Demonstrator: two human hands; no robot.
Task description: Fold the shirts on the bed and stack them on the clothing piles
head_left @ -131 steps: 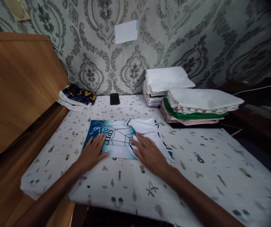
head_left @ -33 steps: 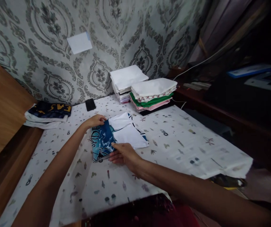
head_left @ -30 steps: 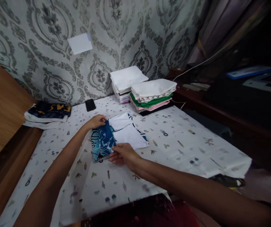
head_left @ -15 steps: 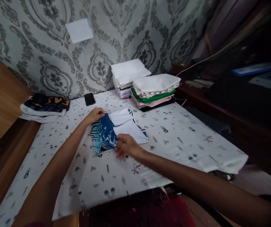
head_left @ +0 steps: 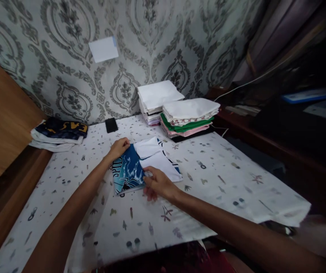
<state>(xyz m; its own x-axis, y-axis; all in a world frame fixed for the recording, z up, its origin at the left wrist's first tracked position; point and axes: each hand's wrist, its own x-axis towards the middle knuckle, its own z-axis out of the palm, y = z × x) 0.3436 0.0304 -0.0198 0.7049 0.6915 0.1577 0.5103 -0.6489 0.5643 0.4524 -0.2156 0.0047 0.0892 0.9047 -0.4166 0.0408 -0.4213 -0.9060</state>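
A partly folded shirt (head_left: 128, 170), blue with a spider print and lettering on one part and white on another, lies on the patterned tablecloth (head_left: 208, 201). My left hand (head_left: 119, 148) is closed at its far edge, fingertips pinching the blue cloth. At the near edge, my right hand (head_left: 158, 182) pinches the shirt between thumb and forefinger, its other fingers curled below. White folded sections of the garment lie on top, to the right of the blue part.
Two stacks of folded clothes, a rear white-topped stack (head_left: 158, 93) and a front stack (head_left: 191, 110), stand by the wall. Folded dark and white clothes (head_left: 60, 131) lie at the left, beside a wooden panel (head_left: 6, 121). A black phone-like object (head_left: 111, 125) rests near the wall.
The view has tilted up slightly, so everything sits lower in the picture. Both hands keep their hold on the shirt, and its folds look much the same.
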